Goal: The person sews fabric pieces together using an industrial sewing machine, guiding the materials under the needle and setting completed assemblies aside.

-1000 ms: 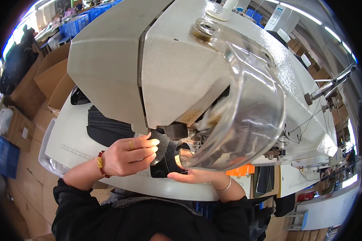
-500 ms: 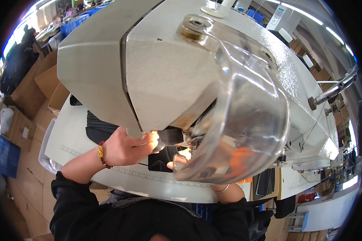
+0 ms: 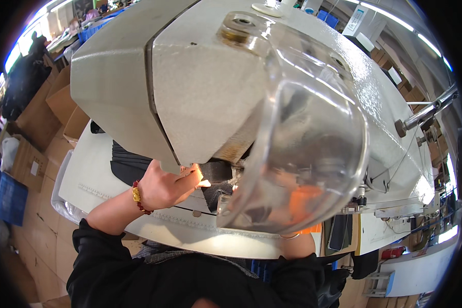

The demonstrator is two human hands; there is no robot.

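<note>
My left hand [image 3: 164, 187], with a beaded bracelet on its wrist, is closed at the left side of the sewing machine's head [image 3: 205, 92]. Its brightly lit fingertips pinch the edge of a black fabric piece [image 3: 214, 191]. Above that, a dark band [image 3: 215, 172] sits by the needle area, which is mostly hidden. Behind the clear curved guard [image 3: 318, 128], my right hand [image 3: 277, 190] shows only as a smeared skin tone, its fingers not readable. An orange thing [image 3: 305, 203] also appears through the guard.
A stack of black fabric pieces [image 3: 128, 163] lies on the white machine table [image 3: 231, 244], left of the head. A ruler strip [image 3: 190, 223] runs along the near edge. A phone [image 3: 338, 233] lies at right. Cardboard boxes [image 3: 61, 97] and a blue crate [image 3: 10, 197] stand at left.
The black fabric piece has turned and now hangs narrower beside my left fingertips. My right finger, seen at the guard's lower edge before, has gone behind it, and the right wrist has shifted right.
</note>
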